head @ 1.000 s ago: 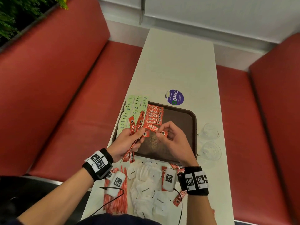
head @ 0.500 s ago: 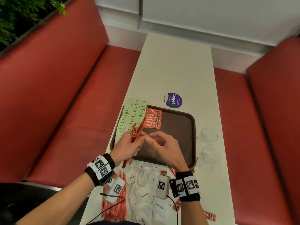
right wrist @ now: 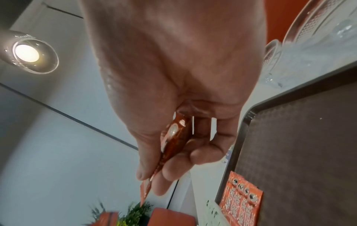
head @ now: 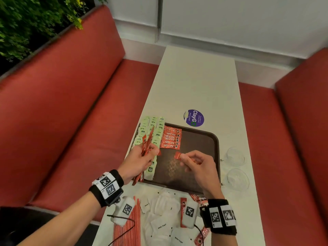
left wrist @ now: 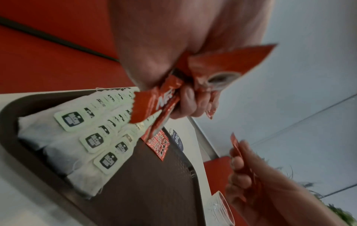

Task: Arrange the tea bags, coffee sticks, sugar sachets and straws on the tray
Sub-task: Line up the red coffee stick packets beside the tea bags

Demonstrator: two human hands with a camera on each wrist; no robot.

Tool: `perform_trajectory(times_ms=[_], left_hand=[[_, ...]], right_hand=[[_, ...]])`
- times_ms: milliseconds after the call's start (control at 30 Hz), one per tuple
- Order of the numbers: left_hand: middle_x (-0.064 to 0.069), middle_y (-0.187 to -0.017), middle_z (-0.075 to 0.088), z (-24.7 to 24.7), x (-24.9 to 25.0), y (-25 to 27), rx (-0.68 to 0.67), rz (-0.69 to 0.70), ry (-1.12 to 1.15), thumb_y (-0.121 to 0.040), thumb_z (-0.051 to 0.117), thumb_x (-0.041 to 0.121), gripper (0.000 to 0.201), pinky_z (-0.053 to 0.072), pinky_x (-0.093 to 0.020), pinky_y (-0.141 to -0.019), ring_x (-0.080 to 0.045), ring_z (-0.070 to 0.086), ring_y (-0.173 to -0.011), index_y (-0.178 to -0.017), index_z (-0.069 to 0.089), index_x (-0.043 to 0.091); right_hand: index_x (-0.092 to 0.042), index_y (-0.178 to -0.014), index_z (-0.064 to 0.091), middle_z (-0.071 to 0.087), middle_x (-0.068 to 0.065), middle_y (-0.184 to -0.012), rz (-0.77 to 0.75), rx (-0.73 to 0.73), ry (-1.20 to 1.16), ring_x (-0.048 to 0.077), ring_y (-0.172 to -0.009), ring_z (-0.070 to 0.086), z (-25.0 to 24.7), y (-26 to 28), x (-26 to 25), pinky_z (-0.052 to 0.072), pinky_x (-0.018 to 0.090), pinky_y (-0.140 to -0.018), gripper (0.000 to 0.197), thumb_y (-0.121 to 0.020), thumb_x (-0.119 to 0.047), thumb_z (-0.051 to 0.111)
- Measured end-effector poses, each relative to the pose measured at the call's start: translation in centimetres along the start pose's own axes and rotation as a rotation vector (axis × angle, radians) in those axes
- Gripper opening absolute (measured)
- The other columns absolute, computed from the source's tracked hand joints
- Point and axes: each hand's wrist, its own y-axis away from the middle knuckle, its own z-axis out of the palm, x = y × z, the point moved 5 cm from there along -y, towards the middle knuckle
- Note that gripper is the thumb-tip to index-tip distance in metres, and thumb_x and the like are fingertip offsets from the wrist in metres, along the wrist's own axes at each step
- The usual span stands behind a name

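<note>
Both forearms bare, no sleeves. Left wrist: black band (head: pixel 106 189) carrying white tags printed with black square codes. Right wrist: same kind of black band (head: pixel 220 216), white coded tags round it. White pod (head: pixel 125 211) under left wrist, white pod (head: pixel 189 214) beside right wrist, each with code patch. Thin black cable (head: pixel 124 228) trailing from left pod.

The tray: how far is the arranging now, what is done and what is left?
Done: tea bags lie in rows along the tray's left side, with a short row of coffee sticks beside them. In hand: the left hand grips a bundle of sticks, the right hand pinches one. Left: sugar sachets, straws and a few sticks remain on the table.
</note>
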Motion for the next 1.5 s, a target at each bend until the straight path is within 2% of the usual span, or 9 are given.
perform_trajectory(times_ms=[167,333,633,733,833,967,1033,1100,1500], left_hand=[[0.012,-0.060,0.046,3.3,0.9,0.6,-0.119,0.013,-0.038,-0.109,0.062,0.026,0.019,0.035,-0.017,-0.049,-0.006,0.039,-0.050,-0.117,0.067,0.009],[0.010,-0.060,0.048,2.2,0.2,0.1,-0.003,0.035,-0.041,-0.106,0.067,0.024,0.010,0.036,-0.020,-0.050,-0.009,0.039,-0.051,-0.108,0.069,0.014],[0.007,-0.063,0.047,1.2,-1.9,-0.8,0.075,-0.013,-0.014,-0.106,0.068,0.027,0.014,0.036,-0.026,-0.051,-0.013,0.039,-0.053,-0.108,0.066,0.013],[0.003,-0.065,0.047,0.9,-2.7,-0.8,0.119,-0.050,0.022,-0.107,0.066,0.026,0.016,0.038,-0.026,-0.051,-0.013,0.040,-0.054,-0.110,0.068,0.011],[0.000,-0.068,0.048,0.1,-3.7,-0.7,0.173,-0.088,0.050,-0.107,0.067,0.028,0.019,0.037,-0.025,-0.051,-0.012,0.042,-0.054,-0.109,0.070,0.010],[-0.001,-0.067,0.045,-0.9,-4.9,-0.4,0.184,-0.119,0.059,-0.106,0.068,0.029,0.021,0.034,-0.025,-0.050,-0.013,0.039,-0.055,-0.109,0.072,0.008],[-0.002,-0.068,0.045,-1.4,-5.4,-0.3,0.184,-0.132,0.058,-0.106,0.068,0.029,0.022,0.034,-0.027,-0.050,-0.014,0.039,-0.056,-0.110,0.072,0.009],[-0.001,-0.067,0.046,-1.7,-5.7,-0.4,0.187,-0.148,0.063,-0.106,0.069,0.029,0.023,0.034,-0.027,-0.050,-0.014,0.039,-0.056,-0.112,0.071,0.007],[-0.001,-0.067,0.045,-2.1,-5.7,-0.2,0.202,-0.145,0.096,-0.105,0.069,0.026,0.023,0.034,-0.025,-0.050,-0.014,0.038,-0.056,-0.111,0.070,0.004]], right_hand=[[-0.027,-0.092,0.082,0.080,-0.004,-0.081,-0.100,-0.044,0.074,0.022,-0.082,0.076,2.6,-0.5,-0.7,0.058,0.027,-0.077,0.014,-0.100,-0.037,0.078],[-0.022,-0.099,0.081,0.081,-0.004,-0.087,-0.059,-0.066,0.021,0.014,-0.081,0.075,2.9,-0.6,0.1,0.060,0.023,-0.077,0.011,-0.101,-0.032,0.078],[-0.011,-0.111,0.081,0.083,0.012,-0.096,0.120,-0.059,-0.179,0.024,-0.084,0.075,1.3,-1.2,2.6,0.062,0.038,-0.083,0.012,-0.101,-0.016,0.076],[-0.015,-0.109,0.083,0.082,0.008,-0.096,0.147,-0.018,-0.142,0.018,-0.084,0.073,0.5,-2.3,4.1,0.061,0.028,-0.076,0.011,-0.104,-0.015,0.073],[-0.028,-0.103,0.084,0.081,-0.004,-0.093,0.145,0.140,0.047,0.015,-0.089,0.073,-0.8,-4.3,6.4,0.059,0.030,-0.079,0.009,-0.102,-0.024,0.077],[-0.023,-0.104,0.081,0.076,-0.008,-0.091,0.212,0.148,0.258,0.006,-0.076,0.068,-0.3,-7.6,8.2,0.051,0.008,-0.058,0.004,-0.100,-0.024,0.079],[-0.029,-0.101,0.080,0.077,-0.008,-0.094,0.219,0.107,0.342,0.011,-0.085,0.072,0.8,-9.3,9.1,0.062,0.023,-0.080,0.003,-0.098,-0.027,0.082],[-0.034,-0.096,0.077,0.075,-0.008,-0.097,0.233,0.053,0.425,0.015,-0.098,0.071,1.8,-10.7,9.7,0.058,0.037,-0.097,0.007,-0.097,-0.031,0.083],[-0.034,-0.107,0.061,0.068,-0.010,-0.100,0.200,0.117,0.616,0.014,-0.098,0.067,3.1,-12.5,10.0,0.060,0.044,-0.087,0.025,-0.095,-0.039,0.083]])
